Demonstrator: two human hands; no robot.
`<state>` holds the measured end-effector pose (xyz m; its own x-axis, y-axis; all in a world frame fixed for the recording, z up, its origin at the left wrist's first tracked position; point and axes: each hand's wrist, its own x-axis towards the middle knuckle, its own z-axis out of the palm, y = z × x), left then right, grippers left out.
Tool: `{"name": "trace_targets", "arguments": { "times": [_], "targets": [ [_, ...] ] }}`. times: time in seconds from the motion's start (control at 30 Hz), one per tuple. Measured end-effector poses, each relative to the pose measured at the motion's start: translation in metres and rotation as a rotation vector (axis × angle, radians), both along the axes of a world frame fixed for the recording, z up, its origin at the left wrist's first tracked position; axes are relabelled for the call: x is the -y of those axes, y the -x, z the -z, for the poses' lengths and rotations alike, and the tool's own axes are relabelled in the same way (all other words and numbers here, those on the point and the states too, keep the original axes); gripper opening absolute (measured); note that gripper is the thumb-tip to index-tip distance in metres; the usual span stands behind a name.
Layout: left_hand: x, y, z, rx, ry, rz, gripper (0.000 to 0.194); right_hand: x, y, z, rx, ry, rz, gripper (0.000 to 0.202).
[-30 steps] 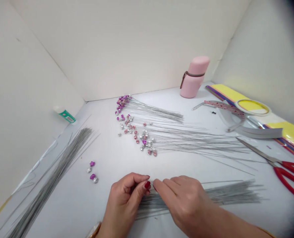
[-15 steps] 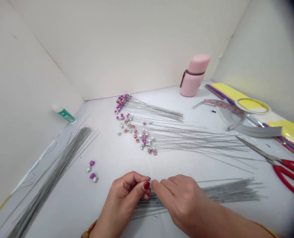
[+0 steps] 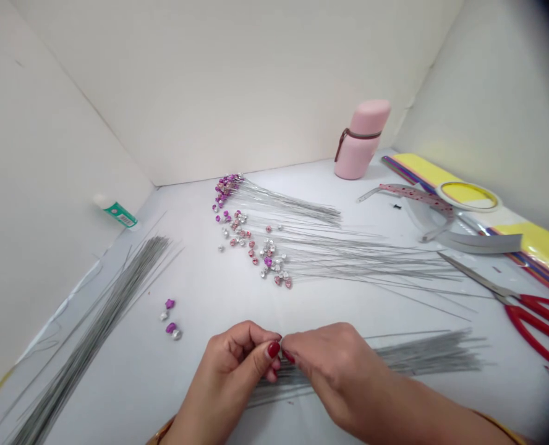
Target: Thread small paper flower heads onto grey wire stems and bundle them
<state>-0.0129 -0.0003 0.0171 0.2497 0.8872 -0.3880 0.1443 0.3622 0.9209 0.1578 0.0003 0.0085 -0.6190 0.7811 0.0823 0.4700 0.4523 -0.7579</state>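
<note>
My left hand [image 3: 237, 377] is closed, its thumb and forefinger pinched together near the front middle of the table. Fingertip to fingertip with it, my right hand [image 3: 344, 371] is pinched too. Whatever lies between the fingertips is too small and covered to name. Beneath both hands runs a bundle of thin grey wires [image 3: 434, 355], its middle hidden by them. Left of my hands lie loose purple star beads [image 3: 170, 304] and silver beads [image 3: 177, 334]. Beyond are wires tipped with pink, silver and purple beads [image 3: 269, 262], and a purple-tipped bunch [image 3: 228, 187].
Another wire bundle [image 3: 102, 327] lies along the left. Red-handled scissors [image 3: 510, 296], a roll of tape [image 3: 469, 196], curled strips [image 3: 478, 243] and yellow sheets [image 3: 541, 250] are at the right. A pink bottle [image 3: 358, 142] stands by the back wall; a green-and-white tube [image 3: 119, 213] is at left.
My right hand has turned slightly and its fingertips have come against those of my left hand, the right thumbnail now showing. The view has shifted a little; the table items lie as before.
</note>
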Motion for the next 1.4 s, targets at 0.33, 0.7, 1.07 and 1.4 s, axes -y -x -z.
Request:
{"name": "trace_targets", "arguments": {
  "times": [0.33, 0.7, 1.07, 1.4],
  "targets": [
    [-0.006, -0.001, 0.002, 0.049, -0.032, -0.182, 0.014, -0.018, -0.012, -0.008, -0.037, 0.057, 0.035, 0.024],
    [-0.013, 0.003, 0.012, 0.113, -0.006, -0.319, 0.016, -0.024, -0.017, 0.004, 0.208, -0.193, 0.169, 0.015],
    [-0.015, 0.004, 0.017, 0.151, 0.008, -0.326, 0.015, -0.010, -0.021, -0.006, 0.681, -0.451, -0.213, 0.015],
    [-0.016, 0.010, 0.020, 0.069, -0.068, -0.336, 0.016, -0.018, -0.025, -0.008, 0.721, -0.450, -0.115, 0.018]
  ]
}}
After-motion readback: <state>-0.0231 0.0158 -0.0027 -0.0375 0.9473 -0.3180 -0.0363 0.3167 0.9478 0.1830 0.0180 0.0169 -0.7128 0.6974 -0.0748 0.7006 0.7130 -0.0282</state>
